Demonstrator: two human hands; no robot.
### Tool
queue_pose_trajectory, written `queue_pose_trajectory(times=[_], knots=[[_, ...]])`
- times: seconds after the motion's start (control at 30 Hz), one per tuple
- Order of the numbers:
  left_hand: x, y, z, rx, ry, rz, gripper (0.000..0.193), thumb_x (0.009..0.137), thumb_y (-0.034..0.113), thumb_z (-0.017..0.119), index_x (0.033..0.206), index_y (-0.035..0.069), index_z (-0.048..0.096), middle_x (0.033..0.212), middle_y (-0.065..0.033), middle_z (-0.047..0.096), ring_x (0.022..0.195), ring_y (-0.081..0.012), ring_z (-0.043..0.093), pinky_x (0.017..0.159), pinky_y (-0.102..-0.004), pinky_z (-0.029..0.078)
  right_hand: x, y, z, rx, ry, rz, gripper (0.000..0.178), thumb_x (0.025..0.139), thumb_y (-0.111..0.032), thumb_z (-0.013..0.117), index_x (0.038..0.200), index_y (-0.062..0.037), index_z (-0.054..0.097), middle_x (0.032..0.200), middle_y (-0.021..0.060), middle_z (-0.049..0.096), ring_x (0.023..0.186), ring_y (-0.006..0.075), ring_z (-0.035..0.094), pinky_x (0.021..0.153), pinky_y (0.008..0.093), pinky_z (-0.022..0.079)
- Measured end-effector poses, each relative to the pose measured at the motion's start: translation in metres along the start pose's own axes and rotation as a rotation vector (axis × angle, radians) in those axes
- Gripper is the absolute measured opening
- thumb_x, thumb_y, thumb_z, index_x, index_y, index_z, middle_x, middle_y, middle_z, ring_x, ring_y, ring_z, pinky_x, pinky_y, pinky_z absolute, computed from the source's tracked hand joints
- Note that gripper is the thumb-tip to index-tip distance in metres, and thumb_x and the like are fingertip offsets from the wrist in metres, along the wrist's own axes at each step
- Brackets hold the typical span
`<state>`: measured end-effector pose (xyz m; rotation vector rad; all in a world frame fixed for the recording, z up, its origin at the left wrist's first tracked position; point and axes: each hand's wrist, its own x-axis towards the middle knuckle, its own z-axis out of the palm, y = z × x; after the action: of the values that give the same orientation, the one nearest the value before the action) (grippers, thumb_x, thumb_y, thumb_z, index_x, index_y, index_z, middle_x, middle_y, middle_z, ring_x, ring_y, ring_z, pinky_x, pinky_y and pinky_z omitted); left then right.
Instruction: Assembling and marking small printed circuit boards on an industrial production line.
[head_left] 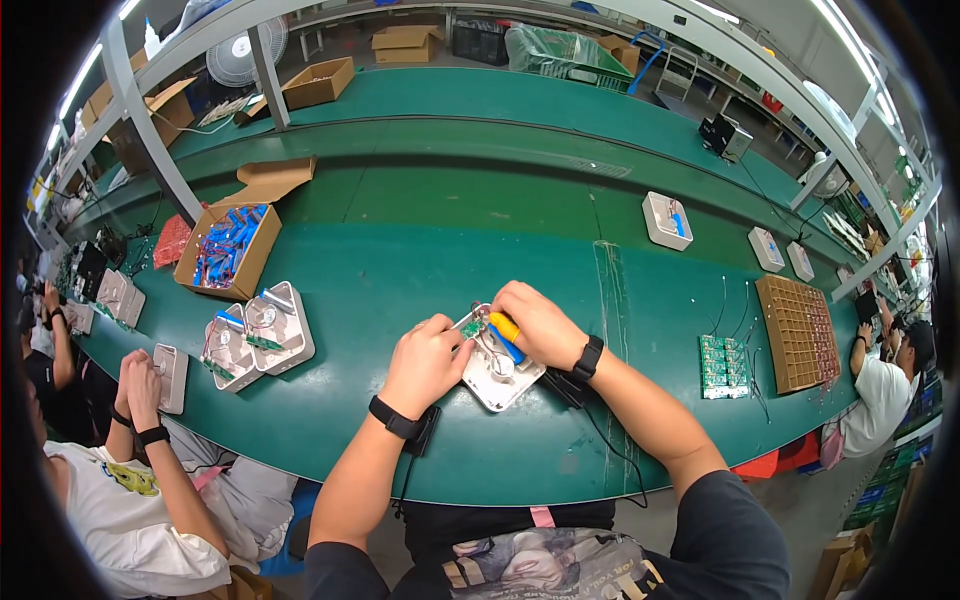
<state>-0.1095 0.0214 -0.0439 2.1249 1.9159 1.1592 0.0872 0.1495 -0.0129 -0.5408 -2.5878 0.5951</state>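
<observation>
In front of me on the green bench lies a white plastic housing [490,388] with an open top. It contains a blue battery cell [507,345], a round whitish part [501,369] and a small green circuit board [474,327]. My left hand [425,365] is closed at the housing's left side, its fingertips pinching the board. From the right, my right hand [540,325] is wrapped round a yellow-handled tool [504,326] over the far part of the housing; the tool's tip is too small to make out.
Left are two similar housings [293,350] and a carton [262,262] of blue battery cells. Circuit boards [724,366] and a brown divided tray [790,335] lie right. More housings [667,221] stand beyond. Co-workers sit at both sides; a cable [612,447] hangs near my right forearm.
</observation>
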Motion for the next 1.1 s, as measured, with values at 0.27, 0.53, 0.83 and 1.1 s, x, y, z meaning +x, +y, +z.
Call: queue_pose_trajectory(times=[0.27, 0.53, 0.83, 1.1], knots=[[0.002, -0.001, 0.0, -0.002, 0.006, 0.019, 0.015, 0.087, 0.015, 0.08, 0.083, 0.001, 0.076, 0.092, -0.0108, 0.07, 0.078, -0.0324, 0.07, 0.071, -0.0434, 0.058, 0.004, 0.004, -0.007, -0.014, -0.084, 0.032, 0.019, 0.093, -0.002, 0.065, 0.111, -0.0014, 0.063, 0.113, 0.0152, 0.062, 0.112, 0.0364, 0.06, 0.097, 0.0424, 0.051], [-0.001, 0.002, -0.004, -0.015, -0.013, -0.018, 0.017, 0.088, 0.017, 0.079, 0.081, 0.002, 0.075, 0.09, -0.0105, 0.068, 0.082, -0.0318, 0.07, 0.074, -0.0441, 0.059, 0.002, -0.002, -0.003, -0.081, -0.108, -0.043, 0.019, 0.093, -0.004, 0.065, 0.112, -0.0027, 0.063, 0.119, 0.0143, 0.058, 0.116, 0.0357, 0.057, 0.103, 0.0421, 0.048], [0.003, 0.0, -0.003, -0.012, -0.012, 0.008, 0.014, 0.087, 0.014, 0.081, 0.083, 0.001, 0.076, 0.092, -0.0112, 0.07, 0.075, -0.0327, 0.07, 0.069, -0.0429, 0.058, 0.007, 0.0, -0.015, -0.013, -0.095, 0.012, 0.021, 0.093, -0.008, 0.067, 0.113, -0.0037, 0.063, 0.122, 0.0142, 0.058, 0.119, 0.0357, 0.055, 0.105, 0.0432, 0.048], [0.002, 0.001, -0.003, -0.021, -0.014, -0.016, 0.017, 0.087, 0.017, 0.08, 0.081, 0.002, 0.076, 0.09, -0.0102, 0.068, 0.085, -0.0307, 0.07, 0.077, -0.0438, 0.059, -0.001, 0.002, -0.003, -0.179, -0.102, -0.087, 0.023, 0.096, -0.009, 0.064, 0.119, -0.0058, 0.064, 0.119, 0.0147, 0.058, 0.115, 0.0348, 0.056, 0.102, 0.0427, 0.048]])
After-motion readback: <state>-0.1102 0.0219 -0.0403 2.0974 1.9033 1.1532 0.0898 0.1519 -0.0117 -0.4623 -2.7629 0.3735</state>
